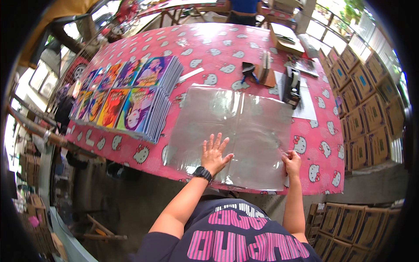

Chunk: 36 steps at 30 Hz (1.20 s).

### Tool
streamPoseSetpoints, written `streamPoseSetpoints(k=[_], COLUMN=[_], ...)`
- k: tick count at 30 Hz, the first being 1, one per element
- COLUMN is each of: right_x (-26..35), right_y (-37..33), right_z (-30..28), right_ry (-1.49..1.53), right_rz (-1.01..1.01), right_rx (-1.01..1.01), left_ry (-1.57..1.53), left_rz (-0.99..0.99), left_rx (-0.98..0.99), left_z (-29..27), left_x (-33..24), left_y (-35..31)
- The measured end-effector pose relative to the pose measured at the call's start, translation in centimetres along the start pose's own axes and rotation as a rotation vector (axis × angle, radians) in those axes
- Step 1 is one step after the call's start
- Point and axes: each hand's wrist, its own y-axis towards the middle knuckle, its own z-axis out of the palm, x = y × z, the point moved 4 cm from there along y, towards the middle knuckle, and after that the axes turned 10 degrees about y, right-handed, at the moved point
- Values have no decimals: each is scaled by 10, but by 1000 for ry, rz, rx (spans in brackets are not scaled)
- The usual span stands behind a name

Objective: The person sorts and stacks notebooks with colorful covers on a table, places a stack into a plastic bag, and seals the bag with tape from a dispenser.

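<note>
Head view: along the near edge of the surface [302,132] we're apparently smoothing the clear plastic [262,126], left hand [214,155] spread flat, right hand [292,163] pinching its right side; next probably calls for an even lift.

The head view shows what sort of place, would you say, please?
Probably a small packing workshop, judging by the stacked cardboard boxes, piled colourful booklets and clear plastic sheeting.

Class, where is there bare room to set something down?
Bare pink tablecloth shows at far centre, between the stacked booklets and the cardboard box, and right of the clear plastic sheeting and right hand. Crowded: under the booklets and around the tape dispenser.
</note>
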Motion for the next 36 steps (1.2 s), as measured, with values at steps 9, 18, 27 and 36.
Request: streamPoseSetpoints(k=[9,18,27,36], right_x=[22,81,234,195], right_y=[7,-3,-100,-56], right_z=[33,61,436,447], right_ry=[-155,-784,-85,109], right_rz=[-126,-837,-646,-81], right_rx=[145,-284,527,409], left_ry=[115,-272,-1085,-1811], left_rz=[-226,-194,-485,-365], left_rx=[-78,-364,-576,503], left_z=[7,-55,-139,-96], left_x=[64,108,336,397], left_y=[-40,-45,-81,-104])
